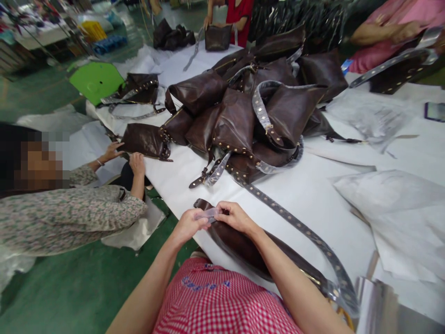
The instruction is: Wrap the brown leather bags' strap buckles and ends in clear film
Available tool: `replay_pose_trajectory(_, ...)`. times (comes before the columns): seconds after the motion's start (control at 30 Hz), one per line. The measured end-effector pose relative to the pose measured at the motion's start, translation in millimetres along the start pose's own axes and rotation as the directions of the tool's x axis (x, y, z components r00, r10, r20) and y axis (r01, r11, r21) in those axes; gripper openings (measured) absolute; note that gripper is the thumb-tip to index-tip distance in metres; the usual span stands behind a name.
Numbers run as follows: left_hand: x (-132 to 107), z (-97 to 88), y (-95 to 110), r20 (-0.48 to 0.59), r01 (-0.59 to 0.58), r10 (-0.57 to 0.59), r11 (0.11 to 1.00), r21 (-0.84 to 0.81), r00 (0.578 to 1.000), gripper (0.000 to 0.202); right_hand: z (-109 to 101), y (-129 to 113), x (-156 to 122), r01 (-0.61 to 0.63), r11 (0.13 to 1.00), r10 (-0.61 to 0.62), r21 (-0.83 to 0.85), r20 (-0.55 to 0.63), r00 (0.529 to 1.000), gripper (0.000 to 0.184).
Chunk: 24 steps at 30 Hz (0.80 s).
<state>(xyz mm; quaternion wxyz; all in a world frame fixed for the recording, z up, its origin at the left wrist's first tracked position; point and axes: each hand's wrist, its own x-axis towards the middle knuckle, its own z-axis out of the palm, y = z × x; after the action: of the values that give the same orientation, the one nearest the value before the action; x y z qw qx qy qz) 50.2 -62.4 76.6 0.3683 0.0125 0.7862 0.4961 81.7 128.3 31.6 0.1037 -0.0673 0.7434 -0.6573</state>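
A dark brown leather bag (239,248) lies on the white table edge right in front of me. Over its far left end, my left hand (190,226) and my right hand (236,217) are closed on a small piece of clear plastic film (207,214), stretched between their fingertips. What lies under the film is partly hidden by my fingers. From the bag's right end a studded strap (295,220), wrapped in plastic, curves back across the table toward the pile.
Brown studded bags (236,116) are heaped mid-table. On the left a co-worker's hands (137,163) touch another bag (146,140); more people work at the back. Plastic bags (399,199) lie on the right, a phone (434,112) farther back, and a green board (95,82) back left.
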Motion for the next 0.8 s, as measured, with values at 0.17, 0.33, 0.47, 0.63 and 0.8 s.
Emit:
replay_pose_trajectory(0.17, 2, 0.1, -1, -0.037, -0.125, 0.132, 0.98, 0.156, 0.991, 0.009, 0, 4, 1, -0.011, 0.999, 0.011, 0.04, -0.012, 1.0, 0.004)
replay_pose_trajectory(0.33, 2, 3.3, 4, 0.047, 0.028, -0.021, 0.988, -0.151, 0.999, 0.014, -5, 6, -3, 0.021, 0.998, -0.023, 0.067, 0.032, 0.999, 0.005)
replay_pose_trajectory(0.47, 1, 3.1, 2, 0.045, 0.038, -0.031, 0.987, -0.159, 0.998, 0.01, -9, 7, -3, 0.133, 0.991, -0.135, 0.026, 0.103, 0.985, 0.011)
replay_pose_trajectory(0.63, 1, -4.3, 6, 0.075, 0.032, -0.03, 0.999, -0.028, 0.997, 0.012, -11, 11, -2, 0.212, 0.977, -0.206, -0.027, 0.143, 0.968, 0.015)
replay_pose_trajectory(0.8, -1, -10.4, 18, 0.195, 0.047, -0.037, 0.998, -0.051, 0.98, 0.031, -8, 10, -4, 0.261, 0.963, -0.253, -0.069, 0.116, 0.961, 0.021)
